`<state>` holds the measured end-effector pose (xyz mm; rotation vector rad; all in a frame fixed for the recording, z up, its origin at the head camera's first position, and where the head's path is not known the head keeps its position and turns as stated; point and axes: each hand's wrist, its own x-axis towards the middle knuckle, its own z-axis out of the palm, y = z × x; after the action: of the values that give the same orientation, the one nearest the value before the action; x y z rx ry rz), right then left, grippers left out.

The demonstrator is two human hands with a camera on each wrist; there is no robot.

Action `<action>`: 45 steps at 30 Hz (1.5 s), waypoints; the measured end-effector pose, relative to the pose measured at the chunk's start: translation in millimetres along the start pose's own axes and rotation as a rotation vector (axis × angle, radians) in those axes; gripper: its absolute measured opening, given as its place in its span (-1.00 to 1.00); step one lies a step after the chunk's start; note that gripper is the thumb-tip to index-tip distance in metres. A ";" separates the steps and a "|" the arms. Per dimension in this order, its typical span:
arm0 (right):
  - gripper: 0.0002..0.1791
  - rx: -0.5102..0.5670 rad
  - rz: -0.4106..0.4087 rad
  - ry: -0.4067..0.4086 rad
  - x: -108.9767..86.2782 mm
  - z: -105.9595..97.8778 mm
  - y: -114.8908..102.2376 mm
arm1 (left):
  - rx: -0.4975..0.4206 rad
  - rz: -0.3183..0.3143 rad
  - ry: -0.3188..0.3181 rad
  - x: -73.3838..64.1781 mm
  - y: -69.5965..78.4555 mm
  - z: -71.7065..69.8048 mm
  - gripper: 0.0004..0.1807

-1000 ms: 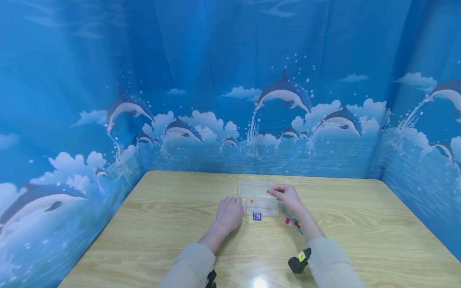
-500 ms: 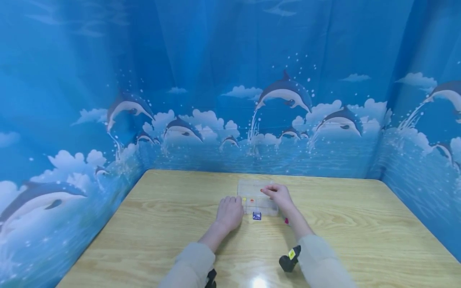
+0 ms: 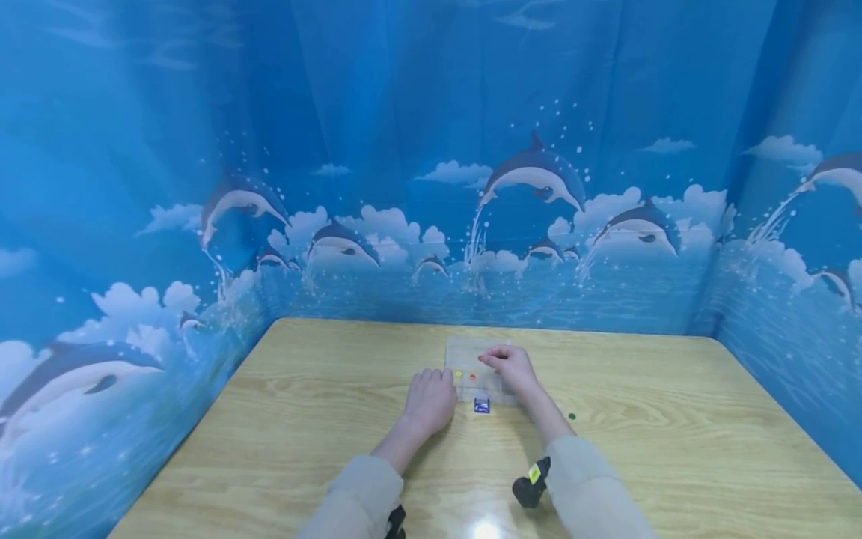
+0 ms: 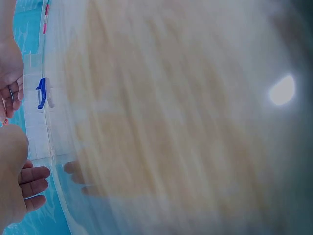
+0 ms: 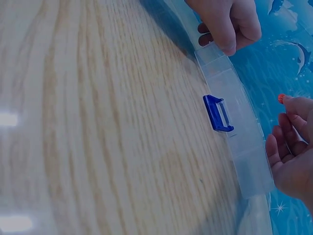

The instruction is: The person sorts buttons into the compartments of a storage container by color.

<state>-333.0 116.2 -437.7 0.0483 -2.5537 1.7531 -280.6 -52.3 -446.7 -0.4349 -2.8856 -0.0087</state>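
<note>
A clear plastic compartment box (image 5: 247,152) with a blue latch (image 5: 217,113) lies with its lid up at the back of the table. My left hand (image 3: 431,400) holds its left end, the thumb over the rim in the right wrist view. My right hand (image 3: 515,368) pinches a small orange-red button (image 5: 281,98) between thumb and fingertip, above the box and apart from it. Inside the box, at the left, lie a yellow button (image 3: 459,373) and a red-orange button (image 3: 473,377). The right forearm hides part of the table beside the box.
A green button (image 3: 572,416) lies on the wooden table (image 3: 673,427) right of the right forearm. A blue curtain with dolphins (image 3: 431,187) stands along the table's back and sides.
My right hand has moved left over the box with the orange-red button. Its forearm now covers the loose buttons, and a green one shows to its right. The left hand has stayed in place.
</note>
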 end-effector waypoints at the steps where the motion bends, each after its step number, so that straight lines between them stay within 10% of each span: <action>1: -0.84 -0.009 0.001 -0.003 0.3 0.4 -0.3 | -0.005 -0.002 -0.001 0.4 0.0 -0.3 -0.78; 45: -0.84 -0.093 0.034 0.000 0.1 4.6 -2.4 | 0.013 0.003 -0.164 8.9 -0.2 -18.6 -0.73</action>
<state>-333.1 111.1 -437.1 0.0022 -2.6478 1.6420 -284.9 -50.7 -426.7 -0.4581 -3.0440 0.0490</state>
